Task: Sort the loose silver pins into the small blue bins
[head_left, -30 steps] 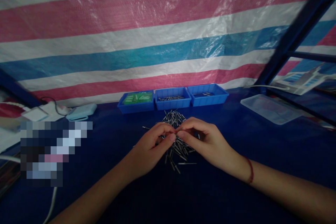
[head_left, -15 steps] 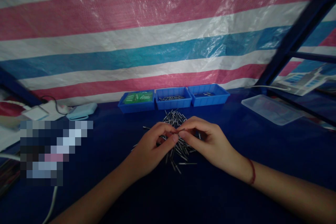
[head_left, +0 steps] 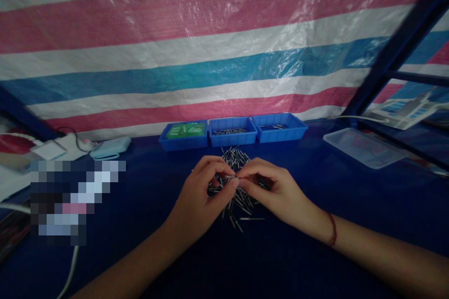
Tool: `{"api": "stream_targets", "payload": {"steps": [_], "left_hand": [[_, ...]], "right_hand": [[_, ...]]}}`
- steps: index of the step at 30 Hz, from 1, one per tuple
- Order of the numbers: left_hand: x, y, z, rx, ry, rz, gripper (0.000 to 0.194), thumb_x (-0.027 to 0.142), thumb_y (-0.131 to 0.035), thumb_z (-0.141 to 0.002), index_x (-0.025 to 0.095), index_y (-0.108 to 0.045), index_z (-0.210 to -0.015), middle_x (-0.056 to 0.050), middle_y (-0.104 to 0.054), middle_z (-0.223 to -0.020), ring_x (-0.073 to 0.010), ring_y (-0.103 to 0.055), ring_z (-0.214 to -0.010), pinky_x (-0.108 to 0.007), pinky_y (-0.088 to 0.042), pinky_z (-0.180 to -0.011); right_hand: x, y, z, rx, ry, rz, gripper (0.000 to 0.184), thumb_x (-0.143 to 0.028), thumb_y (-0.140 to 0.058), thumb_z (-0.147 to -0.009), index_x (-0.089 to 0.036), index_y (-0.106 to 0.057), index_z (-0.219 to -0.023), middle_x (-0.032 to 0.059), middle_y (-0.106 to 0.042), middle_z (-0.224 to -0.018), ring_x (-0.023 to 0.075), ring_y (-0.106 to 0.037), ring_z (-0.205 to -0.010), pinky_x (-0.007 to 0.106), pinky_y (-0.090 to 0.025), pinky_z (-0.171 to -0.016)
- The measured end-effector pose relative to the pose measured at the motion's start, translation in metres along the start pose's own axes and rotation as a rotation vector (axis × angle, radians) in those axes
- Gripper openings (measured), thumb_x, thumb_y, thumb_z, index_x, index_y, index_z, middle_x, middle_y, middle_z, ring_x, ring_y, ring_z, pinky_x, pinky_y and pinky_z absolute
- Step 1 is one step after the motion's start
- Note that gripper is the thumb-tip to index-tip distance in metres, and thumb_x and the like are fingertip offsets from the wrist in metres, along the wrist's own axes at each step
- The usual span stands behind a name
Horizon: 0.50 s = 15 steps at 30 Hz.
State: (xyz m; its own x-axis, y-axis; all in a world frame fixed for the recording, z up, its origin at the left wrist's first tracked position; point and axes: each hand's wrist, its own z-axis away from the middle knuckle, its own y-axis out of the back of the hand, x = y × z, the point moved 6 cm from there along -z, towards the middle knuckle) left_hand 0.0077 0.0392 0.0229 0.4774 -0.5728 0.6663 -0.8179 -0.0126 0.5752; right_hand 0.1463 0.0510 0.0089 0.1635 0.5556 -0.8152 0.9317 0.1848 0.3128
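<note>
My left hand point(head_left: 201, 196) and my right hand point(head_left: 278, 189) meet fingertip to fingertip over a heap of pop rivets point(head_left: 242, 198) on the blue table. Both are closed in a pinch on one small silver pop rivet point(head_left: 230, 176); the fingers cover much of it. The heap lies partly hidden behind and under my hands. One loose rivet point(head_left: 251, 218) rests on the near side, its thin stem pointing sideways.
Along the back stand three blue bins: the left bin point(head_left: 184, 142) with green-and-white contents, the middle bin point(head_left: 233, 138) and right bin point(head_left: 280, 134) with metal pieces. A clear plastic lid point(head_left: 365, 148) lies right; a light-blue case point(head_left: 110, 148) and cables are left.
My left fingers have lifted and shifted slightly, so a silver bit of the rivet now shows between the fingertips. My right hand has barely moved.
</note>
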Motion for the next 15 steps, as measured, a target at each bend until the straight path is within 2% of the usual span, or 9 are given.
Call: {"api": "stream_targets", "payload": {"steps": [9,15], "left_hand": [[0.0034,0.0008,0.0011,0.022,-0.026,-0.016,0.002,0.021,-0.057,-0.084,0.020,-0.056,-0.085,-0.001,-0.053,-0.094,-0.0112,-0.054,-0.082,-0.024,-0.045,-0.069],[-0.0013,0.0003,0.0005,0.010,0.029,0.001,0.005,0.024,-0.054,-0.085,0.019,-0.055,-0.084,-0.001,-0.053,-0.094,-0.0126,-0.054,-0.084,-0.026,-0.045,-0.070]], "right_hand": [[0.0010,-0.0035,-0.0004,-0.043,-0.021,-0.011,0.009,-0.022,-0.057,-0.083,-0.018,-0.065,-0.083,0.0024,-0.060,-0.077,0.0126,-0.055,-0.067,0.028,-0.044,-0.058],[0.0020,-0.0052,0.0017,-0.068,-0.053,0.007,0.011,-0.025,-0.055,-0.085,-0.018,-0.063,-0.084,0.0017,-0.058,-0.076,0.0126,-0.053,-0.067,0.028,-0.043,-0.059]]}}
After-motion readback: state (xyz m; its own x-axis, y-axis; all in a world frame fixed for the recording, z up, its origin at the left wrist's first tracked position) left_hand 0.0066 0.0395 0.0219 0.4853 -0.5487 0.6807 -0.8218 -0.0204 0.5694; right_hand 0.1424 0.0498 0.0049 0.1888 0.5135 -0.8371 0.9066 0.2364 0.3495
